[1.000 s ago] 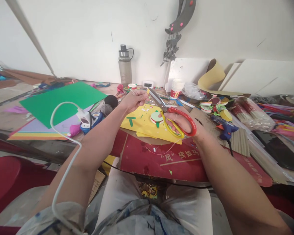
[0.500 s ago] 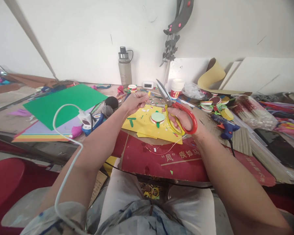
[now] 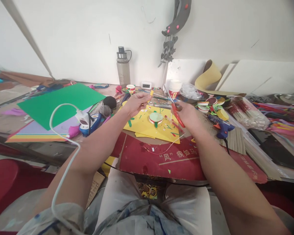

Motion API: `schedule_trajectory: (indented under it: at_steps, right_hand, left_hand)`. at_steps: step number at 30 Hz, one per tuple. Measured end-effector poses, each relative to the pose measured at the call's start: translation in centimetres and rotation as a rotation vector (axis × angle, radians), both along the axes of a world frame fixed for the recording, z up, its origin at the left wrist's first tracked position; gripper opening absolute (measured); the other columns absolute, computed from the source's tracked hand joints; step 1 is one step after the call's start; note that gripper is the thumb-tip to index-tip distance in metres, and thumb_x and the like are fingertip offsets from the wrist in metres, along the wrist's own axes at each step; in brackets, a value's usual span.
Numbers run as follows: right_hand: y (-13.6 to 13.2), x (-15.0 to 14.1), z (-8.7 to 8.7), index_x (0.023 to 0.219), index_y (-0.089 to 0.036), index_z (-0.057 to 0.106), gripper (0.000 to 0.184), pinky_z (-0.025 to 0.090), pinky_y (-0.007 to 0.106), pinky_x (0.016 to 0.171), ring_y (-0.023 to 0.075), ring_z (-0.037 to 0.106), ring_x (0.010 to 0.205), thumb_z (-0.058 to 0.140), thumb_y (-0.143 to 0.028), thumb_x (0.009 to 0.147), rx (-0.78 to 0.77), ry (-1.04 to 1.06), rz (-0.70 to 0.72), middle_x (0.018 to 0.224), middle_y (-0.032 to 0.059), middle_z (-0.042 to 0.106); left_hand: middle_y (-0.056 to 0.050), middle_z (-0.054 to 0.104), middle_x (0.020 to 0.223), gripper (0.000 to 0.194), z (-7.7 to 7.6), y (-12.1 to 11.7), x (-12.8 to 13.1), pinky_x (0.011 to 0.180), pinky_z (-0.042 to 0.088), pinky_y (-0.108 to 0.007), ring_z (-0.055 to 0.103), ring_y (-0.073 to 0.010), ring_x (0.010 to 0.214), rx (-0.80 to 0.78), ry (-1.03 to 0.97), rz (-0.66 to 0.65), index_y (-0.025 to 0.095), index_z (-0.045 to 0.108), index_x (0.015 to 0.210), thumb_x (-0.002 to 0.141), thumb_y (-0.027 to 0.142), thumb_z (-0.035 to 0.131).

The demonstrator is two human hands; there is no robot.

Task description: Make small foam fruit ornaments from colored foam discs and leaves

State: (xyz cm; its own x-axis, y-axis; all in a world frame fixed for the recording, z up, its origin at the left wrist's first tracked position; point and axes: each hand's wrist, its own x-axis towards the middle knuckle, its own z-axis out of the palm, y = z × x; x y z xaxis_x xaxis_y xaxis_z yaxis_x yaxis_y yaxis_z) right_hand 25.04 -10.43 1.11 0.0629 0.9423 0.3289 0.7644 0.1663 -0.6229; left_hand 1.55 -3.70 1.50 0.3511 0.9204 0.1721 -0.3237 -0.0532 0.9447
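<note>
Red-handled scissors (image 3: 176, 114), only partly visible in right grip (image 3: 187, 115)

Left hand (image 3: 136, 103) pinching, right hand (image 3: 187, 115) curled; forearms (image 3: 105, 136) outstretched.

Left hand (image 3: 136, 103): yellow strip (image 3: 151, 93) — right hand (image 3: 186, 115): scissors (image 3: 176, 115).

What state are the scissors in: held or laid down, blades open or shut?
Held: the scissors are gripped in the right hand. Blades: cannot tell, as they show nearly edge-on.
</note>
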Motion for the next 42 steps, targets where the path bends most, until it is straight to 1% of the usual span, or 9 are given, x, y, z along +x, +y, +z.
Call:
schedule_trajectory:
  at_steps: [3,5,7,13,20,25,30,34,42]
  right_hand:
    - [-0.5,-0.8,0.2,0.095,-0.024,0.063,0.028,0.049,0.033,0.06,0.0182,0.057,0.062,0.066,-0.051,0.089,0.1,0.395,0.142,0.073,0.0005,0.062]
    - [-1.0,-1.5,0.4,0.094,-0.027,0.057,0.034,0.046,0.032,0.053,0.0152,0.048,0.054,0.067,-0.059,0.089,0.135,0.535,0.166,0.068,-0.0032,0.052]
    - [-1.2,-2.0,0.4,0.096,-0.029,0.054,0.039,0.047,0.032,0.051,0.0148,0.046,0.053,0.066,-0.065,0.089,0.17,0.586,0.172,0.069,-0.0035,0.049]
    - [-0.3,-1.9,-0.5,0.11,-0.03,0.054,0.055,0.057,0.037,0.062,0.0209,0.064,0.075,0.07,-0.076,0.083,0.311,0.602,0.289,0.091,0.003,0.064]
    - [0.2,-2.0,-1.6,0.128,-0.031,0.052,0.071,0.06,0.043,0.067,0.0266,0.071,0.086,0.079,-0.073,0.077,0.277,0.621,0.331,0.099,0.0071,0.07]
    - [0.2,-2.0,-1.7,0.131,-0.028,0.051,0.072,0.059,0.042,0.07,0.0245,0.071,0.083,0.079,-0.069,0.079,0.25,0.606,0.32,0.1,0.0078,0.071]
    - [0.4,-1.9,-1.8,0.13,-0.028,0.05,0.067,0.052,0.035,0.06,0.0185,0.064,0.069,0.075,-0.069,0.083,0.216,0.578,0.279,0.095,0.0045,0.07]
    - [0.5,-1.9,-1.9,0.125,-0.028,0.05,0.067,0.047,0.033,0.055,0.0146,0.057,0.06,0.079,-0.068,0.078,0.205,0.61,0.276,0.093,0.0027,0.07]
    - [0.4,-2.2,-1.9,0.122,-0.028,0.054,0.067,0.056,0.038,0.061,0.0189,0.067,0.067,0.083,-0.066,0.076,0.203,0.668,0.288,0.093,0.0033,0.074]
  left_hand:
    - [0.004,0.055,0.063,0.021,0.3,-0.8,0.7,0.042,0.026,-0.013,0.041,0.0001,0.048,-0.013,-0.032,0.015,0.012,0.071,0.072,0.08,0.02,0.088]
    - [0.004,0.053,0.062,0.021,0.5,-1.5,1.4,0.042,0.025,-0.013,0.04,-0.0001,0.047,-0.024,-0.027,0.036,0.012,0.07,0.071,0.078,0.02,0.089]
    - [0.005,0.052,0.06,0.02,0.8,-2.3,2.0,0.042,0.024,-0.014,0.038,-0.0003,0.047,-0.029,0.004,0.037,0.012,0.071,0.071,0.078,0.02,0.089]
    - [0.006,0.048,0.055,0.02,1.1,-3.8,3.1,0.046,0.023,-0.019,0.035,-0.0019,0.049,0.049,0.17,0.057,0.014,0.074,0.071,0.078,0.026,0.089]
    - [0.004,0.055,0.056,0.013,1.2,-4.9,3.6,0.049,0.028,-0.022,0.039,-0.0034,0.05,0.167,0.37,0.073,0.015,0.076,0.071,0.076,0.024,0.084]
    - [0.004,0.059,0.058,0.008,1.6,-5.3,3.6,0.053,0.034,-0.021,0.044,-0.0045,0.053,0.225,0.467,0.059,0.015,0.079,0.076,0.08,0.021,0.078]
    - [0.003,0.058,0.057,0.008,1.4,-5.1,3.5,0.05,0.032,-0.021,0.042,-0.0038,0.05,0.229,0.472,0.01,0.014,0.078,0.076,0.082,0.02,0.077]
    - [0.003,0.059,0.059,0.006,1.0,-4.9,3.6,0.048,0.031,-0.02,0.043,-0.0034,0.049,0.2,0.452,0.0,0.013,0.076,0.078,0.083,0.015,0.075]
    - [0.003,0.06,0.06,0.011,0.9,-4.9,3.7,0.048,0.031,-0.02,0.043,-0.0029,0.049,0.174,0.446,0.004,0.014,0.073,0.072,0.083,0.016,0.076]
